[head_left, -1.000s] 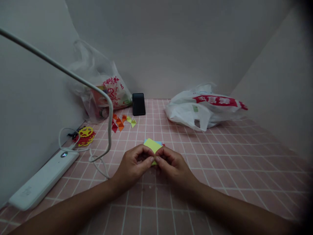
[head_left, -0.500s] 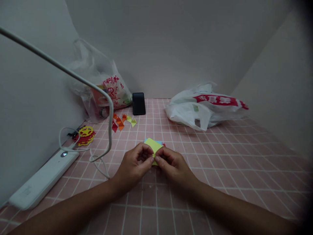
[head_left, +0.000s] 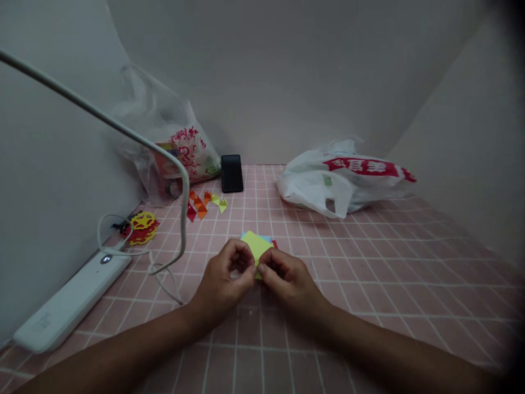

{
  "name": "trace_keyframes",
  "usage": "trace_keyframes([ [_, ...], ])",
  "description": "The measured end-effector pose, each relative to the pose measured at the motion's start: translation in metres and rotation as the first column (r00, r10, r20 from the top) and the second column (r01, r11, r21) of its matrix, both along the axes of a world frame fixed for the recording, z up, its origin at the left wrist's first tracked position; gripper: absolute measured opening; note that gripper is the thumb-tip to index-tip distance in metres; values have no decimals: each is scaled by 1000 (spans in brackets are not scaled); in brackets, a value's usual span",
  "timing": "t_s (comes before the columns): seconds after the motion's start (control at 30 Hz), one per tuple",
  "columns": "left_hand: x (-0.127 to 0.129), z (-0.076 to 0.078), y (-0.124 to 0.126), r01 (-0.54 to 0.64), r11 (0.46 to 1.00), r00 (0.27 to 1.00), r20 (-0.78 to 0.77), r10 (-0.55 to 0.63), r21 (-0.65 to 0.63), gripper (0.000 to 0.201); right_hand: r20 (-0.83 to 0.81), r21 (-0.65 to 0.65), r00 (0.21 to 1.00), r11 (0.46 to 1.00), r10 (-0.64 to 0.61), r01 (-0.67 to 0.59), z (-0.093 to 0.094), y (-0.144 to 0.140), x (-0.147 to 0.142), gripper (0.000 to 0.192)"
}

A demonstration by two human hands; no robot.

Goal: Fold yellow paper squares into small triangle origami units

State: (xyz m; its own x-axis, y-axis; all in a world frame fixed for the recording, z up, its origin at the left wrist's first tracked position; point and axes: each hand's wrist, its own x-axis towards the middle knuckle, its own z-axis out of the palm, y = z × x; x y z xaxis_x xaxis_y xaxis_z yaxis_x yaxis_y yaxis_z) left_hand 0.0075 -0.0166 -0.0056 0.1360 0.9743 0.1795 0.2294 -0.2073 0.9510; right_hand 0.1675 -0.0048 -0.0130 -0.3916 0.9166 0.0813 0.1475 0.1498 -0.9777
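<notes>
My left hand (head_left: 227, 276) and my right hand (head_left: 289, 276) meet at the middle of the table. Thumb and forefinger of each are pinched on a small yellow folded paper (head_left: 257, 262), mostly hidden by the fingertips. Just behind and under the fingers lies a yellow paper sheet (head_left: 255, 242). Edges of a blue paper (head_left: 267, 238) and a red paper (head_left: 274, 244) stick out around it. Farther back to the left sit several small folded papers: orange ones (head_left: 200, 208), a red one (head_left: 191, 212) and pale yellow ones (head_left: 222, 204).
A black phone (head_left: 232, 173) lies near the back wall. Plastic bags stand at the back left (head_left: 192, 153) and back right (head_left: 348, 180). A white power strip (head_left: 74, 298), a cable (head_left: 184, 219) and yellow and red cutouts (head_left: 142, 227) are at left on the pink tiled table (head_left: 389, 262).
Both hands stay pinched together at the small folded paper, and their fingertips have shifted only slightly. The view has moved a little; everything else lies as before.
</notes>
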Motion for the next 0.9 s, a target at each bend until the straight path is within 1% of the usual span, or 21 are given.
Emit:
trace_keyframes([
  [0.1, 0, 1, 2, 11, 998, 999, 34, -9, -61, 10, -11, 12, 999, 999, -44, 45, 1, 0, 0, 15],
  [0.17, 0, 1, 3, 26, 993, 999, 38, -22, -111, 7, -31, 10, 998, 999, -47, 47, 1, 0, 0, 16],
  [0.23, -1, 2, 3, 35, 988, 998, 59, -26, -149, 8, -85, -17, 996, 1000, -24, 22, 2, 0, 0, 18],
  [0.33, -3, 2, 4, 61, 981, 990, 138, -35, -187, 11, -202, -86, 979, 995, 27, -45, 2, 0, 0, 23],
  [0.43, -3, 3, 4, 76, 974, 980, 195, -34, -212, 11, -273, -147, 961, 986, 41, -84, 2, 1, -1, 22],
  [0.63, -4, 6, 6, 71, 976, 982, 186, -32, -207, 11, -268, -185, 963, 982, -15, -36, -1, 5, -3, 17],
  [0.77, -6, 4, 7, 69, 977, 984, 174, -33, -203, 9, -236, -144, 972, 988, 13, -48, -3, 8, -1, 17],
  [0.9, -7, 8, 6, 78, 979, 989, 139, -52, -189, 10, -214, -126, 977, 991, 15, -43, -2, 7, 1, 21],
])
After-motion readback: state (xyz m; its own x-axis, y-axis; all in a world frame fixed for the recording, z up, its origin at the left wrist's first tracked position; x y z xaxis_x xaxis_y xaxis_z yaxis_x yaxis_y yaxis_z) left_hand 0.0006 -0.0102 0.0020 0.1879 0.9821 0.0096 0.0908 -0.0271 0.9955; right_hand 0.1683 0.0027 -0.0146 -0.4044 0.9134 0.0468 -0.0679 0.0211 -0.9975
